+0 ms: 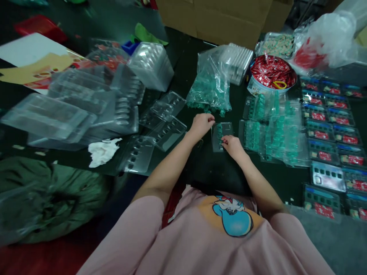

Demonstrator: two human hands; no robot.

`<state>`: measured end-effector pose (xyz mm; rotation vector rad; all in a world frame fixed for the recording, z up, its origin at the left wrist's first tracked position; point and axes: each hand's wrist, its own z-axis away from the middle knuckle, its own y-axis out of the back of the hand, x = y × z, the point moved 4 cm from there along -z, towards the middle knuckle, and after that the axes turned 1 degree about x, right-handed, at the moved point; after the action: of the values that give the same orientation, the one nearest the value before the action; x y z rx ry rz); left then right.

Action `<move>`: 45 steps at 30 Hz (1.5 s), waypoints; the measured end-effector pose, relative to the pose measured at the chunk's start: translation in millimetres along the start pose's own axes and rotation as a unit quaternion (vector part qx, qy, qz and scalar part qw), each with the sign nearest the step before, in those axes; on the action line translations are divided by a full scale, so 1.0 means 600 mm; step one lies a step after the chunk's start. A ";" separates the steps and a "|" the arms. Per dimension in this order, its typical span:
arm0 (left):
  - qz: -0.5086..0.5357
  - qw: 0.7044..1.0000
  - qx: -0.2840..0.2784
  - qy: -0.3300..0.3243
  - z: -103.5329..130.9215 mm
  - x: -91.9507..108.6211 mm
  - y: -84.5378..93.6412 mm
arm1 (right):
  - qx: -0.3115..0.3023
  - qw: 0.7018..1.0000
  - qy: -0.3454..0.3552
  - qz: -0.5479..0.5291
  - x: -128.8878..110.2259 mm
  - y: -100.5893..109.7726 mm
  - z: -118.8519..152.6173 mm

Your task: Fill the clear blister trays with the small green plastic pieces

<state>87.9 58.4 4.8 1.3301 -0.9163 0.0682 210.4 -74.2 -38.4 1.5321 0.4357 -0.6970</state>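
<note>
A clear plastic blister tray [227,129] lies on the dark table in front of me, with a row of small green translucent pieces [220,133] along its left side. My right hand [233,146] is at the tray's lower right, fingers closed, their tips at the lower end of the green row. Just off the tray's upper left corner is my left hand [202,124], its fingers pinched together; what they hold, if anything, is too small to make out. Beyond it lies an open clear bag [210,82] full of similar green pieces.
Filled trays [282,131] overlap at my right, beside rows of packs with red packets [319,134]. Loose clear trays [166,131] and stacked plastic covers [54,114] lie left. A round tub [271,91] of red packets and a cardboard box [212,19] stand behind.
</note>
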 end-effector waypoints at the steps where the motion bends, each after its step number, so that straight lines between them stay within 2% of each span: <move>1: -0.017 0.999 0.035 0.005 -0.020 -0.008 0.006 | 0.000 1.000 0.001 -0.010 0.000 0.001 0.000; 3: -0.054 0.997 0.048 0.008 -0.053 -0.021 0.002 | -0.003 1.000 0.001 -0.031 0.000 0.005 0.001; 5: -0.082 0.996 0.018 0.014 -0.073 -0.032 -0.015 | -0.012 0.999 -0.002 -0.046 0.000 0.012 0.005; 8: -0.074 0.997 0.002 0.019 -0.072 -0.035 -0.028 | -0.012 0.997 -0.012 -0.074 0.002 0.025 0.012; 10: -0.016 0.999 0.032 0.015 -0.052 -0.027 -0.021 | 0.022 0.993 -0.021 -0.112 0.005 0.037 0.015; 12: 0.092 0.995 0.046 0.015 -0.021 -0.012 -0.011 | 0.068 0.983 -0.027 -0.170 0.005 0.047 0.014; 14: 0.229 0.973 0.013 0.024 0.015 0.006 -0.007 | 0.087 0.966 -0.036 -0.242 0.003 0.052 0.010; 17: 0.381 0.922 -0.051 0.047 0.064 0.031 -0.007 | 0.050 0.937 -0.056 -0.341 -0.009 0.048 0.005; 19: 0.431 0.897 -0.073 0.067 0.088 0.039 -0.009 | 0.024 0.921 -0.058 -0.384 -0.018 0.045 0.008; 21: 0.449 0.885 -0.084 0.088 0.106 0.039 -0.014 | 0.023 0.910 -0.059 -0.410 -0.023 0.043 0.015; 26: 0.442 0.882 -0.087 0.134 0.141 0.029 -0.040 | 0.042 0.895 -0.082 -0.436 -0.015 0.029 0.037; 31: 0.423 0.893 -0.063 0.139 0.163 0.021 -0.060 | 0.027 0.895 -0.096 -0.434 -0.007 0.010 0.045; 34: 0.374 0.917 -0.059 0.125 0.170 0.023 -0.062 | 0.019 0.922 -0.090 -0.376 -0.004 0.005 0.047; 38: 0.246 0.962 -0.063 0.099 0.173 0.033 -0.059 | 0.030 0.968 -0.092 -0.232 -0.004 0.005 0.052; 45: 0.081 0.993 -0.054 0.063 0.168 0.041 -0.067 | 0.054 0.994 -0.056 -0.076 -0.012 -0.003 0.054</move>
<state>72.0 -49.3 -17.1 1.1365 -0.9064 0.2236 198.5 -104.9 -33.9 1.5629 0.4384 -0.9329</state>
